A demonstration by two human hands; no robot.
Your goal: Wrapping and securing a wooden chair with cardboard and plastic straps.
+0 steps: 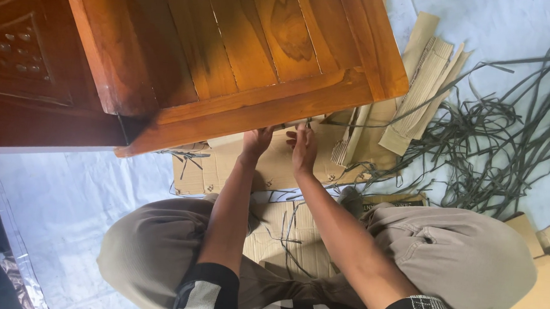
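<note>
Pale sheeting (78, 199) is covering the floor, with cardboard (274, 167) and dark straps (509, 126) lying on it. Seated, a person is reaching both hands under the near edge of a wooden cabinet (243, 49). Left hand (256, 141) and right hand (304, 149) are pinching a strap end (307, 122) there; freeing it looks like the step, needing a steady pull.

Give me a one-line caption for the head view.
Seated person's left hand and right hand reach under the edge of a varnished wooden cabinet, above flattened cardboard and loose dark strapping.
</note>
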